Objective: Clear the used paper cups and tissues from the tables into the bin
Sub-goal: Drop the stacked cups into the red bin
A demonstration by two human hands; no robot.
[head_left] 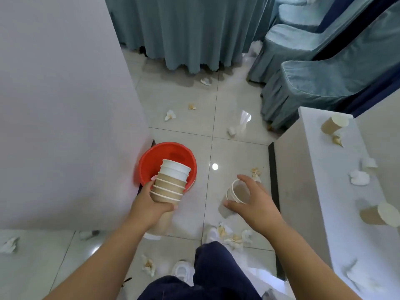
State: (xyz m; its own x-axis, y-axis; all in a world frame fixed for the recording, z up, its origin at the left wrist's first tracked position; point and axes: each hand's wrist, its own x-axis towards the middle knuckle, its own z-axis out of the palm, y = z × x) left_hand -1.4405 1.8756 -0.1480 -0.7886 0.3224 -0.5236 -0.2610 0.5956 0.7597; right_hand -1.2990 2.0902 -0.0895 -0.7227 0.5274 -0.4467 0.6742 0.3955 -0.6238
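The person stands between two tables with white covers. The left hand (151, 205) grips a stack of paper cups (171, 182) from below, with the fingers curled round the lowest brown cup. The stack leans forward, and its white upper cups are over the mouth of the red bin (154, 156). The bin stands on the tiled floor (229, 100), touching the corner of the left table (65, 105).

The right hand (257, 204) holds a single cup (237, 191) to the right of the bin, above the floor. The thumb is below the rim and the fingers are bent over the top, so the hand closes round the cup. The open mouth of the cup is turned toward the camera. The rim looks double, so perhaps two cups are nested there; this is not clear.

On the right table (337, 234) a brown cup (334, 124) lies on its side near the far end, and another lying cup (378, 214) is nearer. Between them are crumpled white tissues (359, 177). More floor tissues (170, 115) are scattered over the tiles, some with yellow stains, and a bunch lies near the white shoe (183, 271). Behind are chairs in blue covers (324, 83) and a blue table skirt (184, 29).
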